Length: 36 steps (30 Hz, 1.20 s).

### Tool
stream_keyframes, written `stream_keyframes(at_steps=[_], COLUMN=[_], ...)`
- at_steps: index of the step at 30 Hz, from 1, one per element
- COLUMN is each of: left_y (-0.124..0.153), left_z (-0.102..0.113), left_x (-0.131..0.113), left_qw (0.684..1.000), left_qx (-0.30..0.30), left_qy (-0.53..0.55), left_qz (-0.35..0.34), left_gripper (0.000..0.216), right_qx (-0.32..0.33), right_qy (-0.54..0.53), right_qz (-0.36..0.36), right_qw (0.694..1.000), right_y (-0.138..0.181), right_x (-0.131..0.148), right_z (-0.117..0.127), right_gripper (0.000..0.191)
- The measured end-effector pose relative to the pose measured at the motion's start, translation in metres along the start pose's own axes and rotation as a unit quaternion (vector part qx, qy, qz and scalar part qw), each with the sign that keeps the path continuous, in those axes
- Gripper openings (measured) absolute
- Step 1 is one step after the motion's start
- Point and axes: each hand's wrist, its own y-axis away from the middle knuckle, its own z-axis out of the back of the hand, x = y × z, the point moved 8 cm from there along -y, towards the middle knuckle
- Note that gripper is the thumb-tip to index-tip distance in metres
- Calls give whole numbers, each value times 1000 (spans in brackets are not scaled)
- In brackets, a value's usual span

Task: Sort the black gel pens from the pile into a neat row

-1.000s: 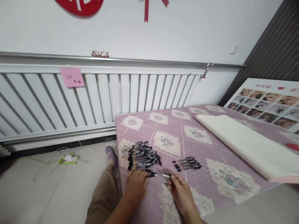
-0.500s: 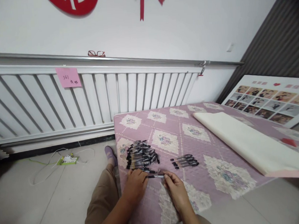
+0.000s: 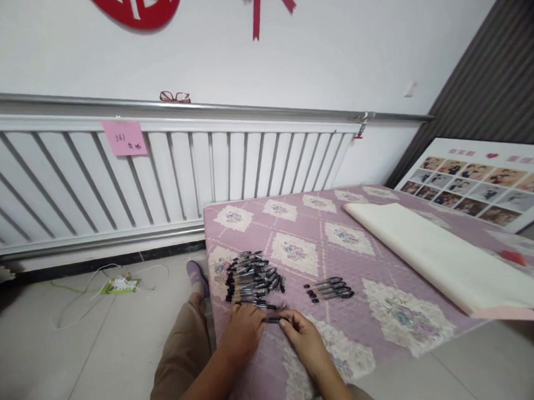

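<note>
Your left hand [image 3: 245, 328] lies palm down at the near left of the surface [image 3: 259, 375], knuckles up, its curled fingers closed around the left end of a black pen [image 3: 273, 320]; its fingertips are partly hidden. Your left forearm slants in from the near edge, leaning right. Your right hand [image 3: 305, 336] comes in from the near side with its forearm leaning left, wrist fairly straight, thumb and forefinger pinching the pen's right end. The pen lies roughly level between your two hands, which are close together but apart. Just beyond your left hand is a heap of pens [image 3: 251, 277]; farther right, beyond your right hand, a small group of pens [image 3: 330, 290] lies side by side.
</note>
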Motion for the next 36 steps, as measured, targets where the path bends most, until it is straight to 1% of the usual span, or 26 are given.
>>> stream_keyframes(at_steps=[3,8,13,19,22,29,32,36], left_y=[1,2,1,-1,-1,-1,0,2], left_z=[0,5,2,-3,-5,-3,-2,0], left_x=[-1,1,3,1,2,2,1,-3], left_qw=[1000,999,999,1000,1000,1000,1000,999], left_qx=[-4,-40,-23,4,10,-6,1,-7], left_qy=[2,-1,-20,-24,-25,-12,-24,-36], left_qz=[-4,11,21,6,1,-9,-14,-26], left_gripper=[15,21,22,17,15,11,9,10], right_qx=[5,-47,-66,-35,-26,-11,-6,9], right_qy=[-3,-36,-47,-47,-40,-42,-34,-14], right_qz=[1,-23,-36,-24,-32,-41,-38,-35], right_qw=[1000,998,996,998,998,998,999,999], right_y=[0,1,1,-1,0,0,1,2], right_x=[2,-12,-21,-17,-18,-16,-11,-3], right_z=[-1,8,12,7,6,4,3,1], right_gripper=[22,30,34,29,26,25,26,25])
